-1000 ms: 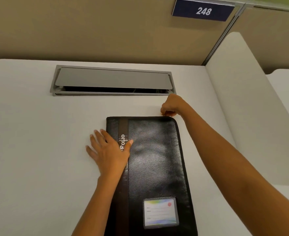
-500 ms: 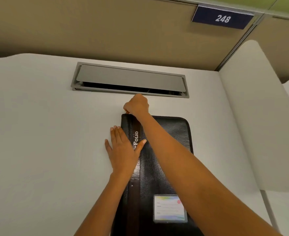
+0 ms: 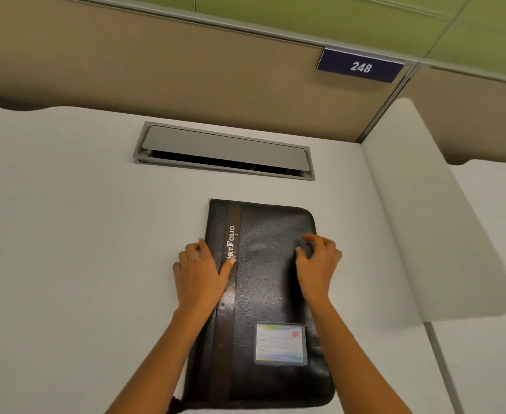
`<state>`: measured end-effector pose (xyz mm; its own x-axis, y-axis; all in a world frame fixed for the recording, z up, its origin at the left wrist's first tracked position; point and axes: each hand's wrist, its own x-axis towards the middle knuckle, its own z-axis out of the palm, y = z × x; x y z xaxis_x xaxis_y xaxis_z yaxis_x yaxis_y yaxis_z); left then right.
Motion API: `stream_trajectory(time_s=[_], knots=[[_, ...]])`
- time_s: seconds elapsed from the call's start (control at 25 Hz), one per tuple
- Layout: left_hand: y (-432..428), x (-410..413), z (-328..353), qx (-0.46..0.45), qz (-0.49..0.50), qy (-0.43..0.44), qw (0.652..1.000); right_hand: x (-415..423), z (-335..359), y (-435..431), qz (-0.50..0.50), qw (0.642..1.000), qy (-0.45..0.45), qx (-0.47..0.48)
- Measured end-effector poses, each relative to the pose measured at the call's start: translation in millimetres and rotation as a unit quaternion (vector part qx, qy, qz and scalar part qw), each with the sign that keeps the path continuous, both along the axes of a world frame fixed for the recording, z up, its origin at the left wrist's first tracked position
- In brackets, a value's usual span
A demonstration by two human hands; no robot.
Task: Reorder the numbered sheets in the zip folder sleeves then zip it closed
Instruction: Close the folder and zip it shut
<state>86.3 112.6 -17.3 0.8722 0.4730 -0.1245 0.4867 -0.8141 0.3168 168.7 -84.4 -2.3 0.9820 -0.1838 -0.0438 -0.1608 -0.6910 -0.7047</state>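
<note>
Left hand (image 3: 199,276) was parked at the spine side of the zip folder (image 3: 263,294). Its thumb (image 3: 229,264) pressed on the cover just below the white PortFolio lettering (image 3: 230,242), and its fingers lay loosely bent on the tabletop (image 3: 66,264) beside the edge. Right hand (image 3: 317,264) sat on the cover near the outer long edge, fingers bent in a loose claw with just the tips touching. It wasn't pinching anything I could make out.

The folder itself lay flat and closed. It ran from the near edge of the tabletop up toward the far edge, a bit right of the middle, and stopped short of the grey cable hatch (image 3: 224,150).

My guess on handling: black leather-look cover, so soft and a little floppy, not heavy, and it'd probably skate on that smooth white top. I'd pin it at the spine and work from the outer edge, where I'd expect the zip to run. The pull and teeth were too small to spot.

Counts:
- one folder
- one clear label window (image 3: 280,344) on its near right corner
- two hands
- zero numbered sheets showing
- one hatch
- one white divider panel (image 3: 424,219) along the right edge
- one sign reading 248 (image 3: 360,67) on the partition behind
</note>
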Motion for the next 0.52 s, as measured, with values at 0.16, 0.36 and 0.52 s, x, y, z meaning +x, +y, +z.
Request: stream_trajectory(time_s=[0.16,0.36,0.52], knots=[[-7.7,-32.7,-0.1,-0.063,0.032,0.009,0.997,-55.7,-11.4,-50.9,-0.056,0.994,0.084,0.031],[-18.0,-33.3,14.1,-0.113,0.065,0.059,0.99,-59.9,-11.7,-55.5,-0.029,0.992,0.125,0.011],[-17.1,-17.9,20.6,-0.132,0.054,0.078,0.987,-54.3,5.5,-62.4,-0.037,0.99,0.13,0.037]])
